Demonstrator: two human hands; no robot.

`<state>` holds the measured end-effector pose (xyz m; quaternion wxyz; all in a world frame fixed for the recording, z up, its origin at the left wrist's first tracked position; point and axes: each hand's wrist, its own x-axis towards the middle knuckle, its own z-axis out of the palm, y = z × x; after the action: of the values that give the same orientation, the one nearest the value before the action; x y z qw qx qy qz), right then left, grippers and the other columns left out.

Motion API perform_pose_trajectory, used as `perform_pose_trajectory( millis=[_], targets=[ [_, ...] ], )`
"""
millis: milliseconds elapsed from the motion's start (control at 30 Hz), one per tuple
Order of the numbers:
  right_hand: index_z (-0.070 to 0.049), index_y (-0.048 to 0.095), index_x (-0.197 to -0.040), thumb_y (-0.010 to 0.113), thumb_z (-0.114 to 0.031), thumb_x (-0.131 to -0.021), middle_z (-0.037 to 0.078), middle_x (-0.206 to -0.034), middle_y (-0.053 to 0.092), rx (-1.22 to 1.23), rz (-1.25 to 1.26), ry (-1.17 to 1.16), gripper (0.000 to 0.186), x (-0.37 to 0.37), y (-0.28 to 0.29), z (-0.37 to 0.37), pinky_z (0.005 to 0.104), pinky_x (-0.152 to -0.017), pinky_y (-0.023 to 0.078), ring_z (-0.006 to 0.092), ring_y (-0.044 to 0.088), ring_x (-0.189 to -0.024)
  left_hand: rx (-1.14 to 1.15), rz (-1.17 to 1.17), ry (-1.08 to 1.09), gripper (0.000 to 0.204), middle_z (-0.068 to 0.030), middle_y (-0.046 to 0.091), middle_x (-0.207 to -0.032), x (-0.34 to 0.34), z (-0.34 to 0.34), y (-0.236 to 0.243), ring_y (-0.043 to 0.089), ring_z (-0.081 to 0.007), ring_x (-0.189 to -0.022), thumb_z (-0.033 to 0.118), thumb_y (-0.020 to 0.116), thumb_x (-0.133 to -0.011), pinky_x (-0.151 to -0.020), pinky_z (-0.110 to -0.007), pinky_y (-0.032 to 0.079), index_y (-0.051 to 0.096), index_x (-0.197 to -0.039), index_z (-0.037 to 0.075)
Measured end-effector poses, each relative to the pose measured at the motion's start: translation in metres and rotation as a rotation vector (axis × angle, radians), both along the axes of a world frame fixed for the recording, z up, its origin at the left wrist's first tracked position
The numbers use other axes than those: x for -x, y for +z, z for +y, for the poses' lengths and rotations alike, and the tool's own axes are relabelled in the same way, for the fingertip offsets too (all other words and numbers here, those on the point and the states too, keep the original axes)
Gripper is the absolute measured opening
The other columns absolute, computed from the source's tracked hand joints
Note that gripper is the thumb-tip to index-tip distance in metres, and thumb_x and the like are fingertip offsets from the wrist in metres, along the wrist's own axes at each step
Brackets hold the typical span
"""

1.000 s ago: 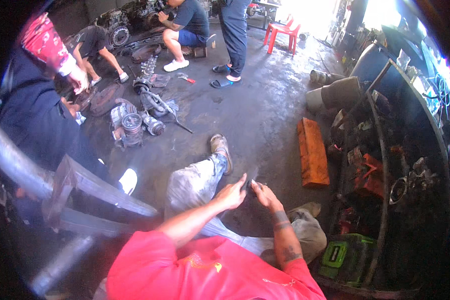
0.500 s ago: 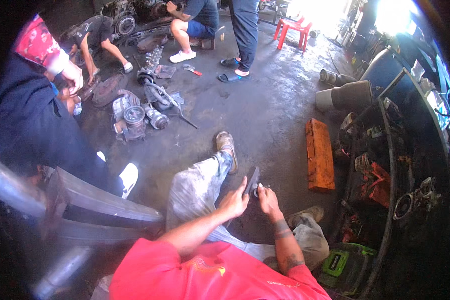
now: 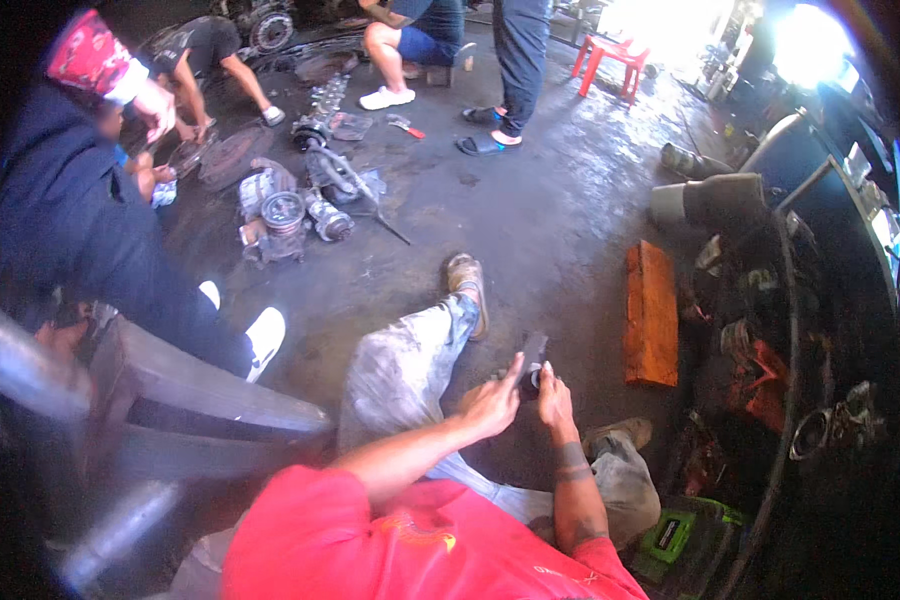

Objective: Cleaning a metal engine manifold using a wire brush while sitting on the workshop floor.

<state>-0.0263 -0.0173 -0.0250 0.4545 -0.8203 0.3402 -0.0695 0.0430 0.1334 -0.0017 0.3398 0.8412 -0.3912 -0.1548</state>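
Above my lap, between my knees, both hands meet at a small dark metal part (image 3: 535, 348). My left hand (image 3: 490, 407) grips its left side, with the index finger stretched along it. On the other side my right hand (image 3: 556, 400) is closed at the part's lower end, the thumb pointing up. A small pale round piece (image 3: 534, 379) shows between the two hands; I cannot tell whether it belongs to the dark part. The exact kind of part cannot be made out, and my fingers cover much of it.
An orange metal box (image 3: 651, 315) lies right of my hands, beside a rack (image 3: 792, 300) of greasy parts. A green-and-black case (image 3: 685, 540) is by my right leg. Engine parts (image 3: 285, 212) lie ahead. Heavy metal beams (image 3: 210, 395) and a standing person (image 3: 90, 220) are at left. Others work beyond.
The whole view has swung a little, so the surroundings sit further right. My hands have come closer together around the dark part, which both still hold.
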Motion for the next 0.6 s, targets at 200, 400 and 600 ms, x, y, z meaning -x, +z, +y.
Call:
perform_pose_trajectory(
  millis=[200, 400, 600],
  targets=[
    [0.009, 0.062, -0.105, 0.026, -0.056, -0.096, 0.034, -0.102, 0.06, 0.086, 0.072, -0.164, 0.075, 0.003, -0.007, -0.006, 0.0481, -0.09, 0.042, 0.0477, 0.054, -0.108, -0.105, 0.052, -0.067, 0.062, -0.0271, 0.063, -0.08, -0.048, -0.024, 0.049, 0.063, -0.0421, -0.073, 0.02, 0.047, -0.089, -0.071, -0.051, 0.051, 0.025, -0.145, 0.009],
    [0.006, 0.064, -0.1, 0.027, -0.057, -0.096, 0.035, -0.1, 0.06, 0.056, 0.061, -0.017, 0.074, 0.001, 0.008, -0.002, 0.0482, -0.087, 0.042, 0.0475, 0.055, -0.105, -0.217, 0.093, -0.111, 0.062, -0.0258, 0.064, -0.078, -0.028, -0.001, 0.044, 0.064, -0.0408, -0.074, 0.018, 0.048, -0.087, -0.073, -0.049, 0.052, 0.027, -0.145, 0.007],
    [0.009, 0.062, -0.099, 0.025, -0.052, -0.098, 0.035, -0.1, 0.059, 0.109, 0.09, 0.052, 0.071, 0.005, -0.008, 0.018, 0.0484, -0.083, 0.042, 0.0467, 0.056, -0.101, -0.432, 0.052, -0.243, 0.063, -0.0235, 0.065, -0.091, -0.087, -0.056, 0.057, 0.067, -0.0346, -0.08, 0.015, 0.048, -0.084, -0.07, -0.043, 0.054, 0.031, -0.143, 0.004]
  ],
)
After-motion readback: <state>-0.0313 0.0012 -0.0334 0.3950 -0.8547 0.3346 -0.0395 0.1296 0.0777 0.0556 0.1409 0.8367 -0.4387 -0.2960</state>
